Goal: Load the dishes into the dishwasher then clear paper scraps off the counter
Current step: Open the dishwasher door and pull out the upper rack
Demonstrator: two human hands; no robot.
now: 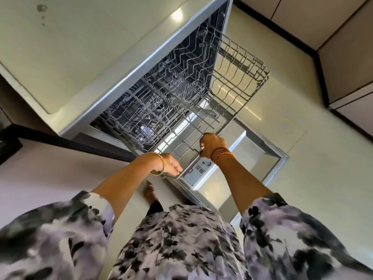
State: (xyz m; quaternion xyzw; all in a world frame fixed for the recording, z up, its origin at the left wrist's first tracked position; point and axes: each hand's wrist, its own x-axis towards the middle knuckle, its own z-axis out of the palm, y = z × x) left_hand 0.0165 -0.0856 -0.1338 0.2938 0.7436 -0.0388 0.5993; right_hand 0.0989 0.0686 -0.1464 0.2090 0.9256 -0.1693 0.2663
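Observation:
The dishwasher stands open under the pale counter, its door folded down flat. A grey wire rack is pulled partway out over the door, and I see no dishes in it. My left hand grips the rack's front rail at its near left corner. My right hand curls round the same front rail further right. Below the rail the detergent dispenser shows on the door's inner face. A lower rack sits deeper inside the tub.
The cream counter spans the upper left, with a few small marks near its far edge. Beige floor tiles lie right of the door. Brown cabinet fronts line the upper right. My bare foot stands beside the door.

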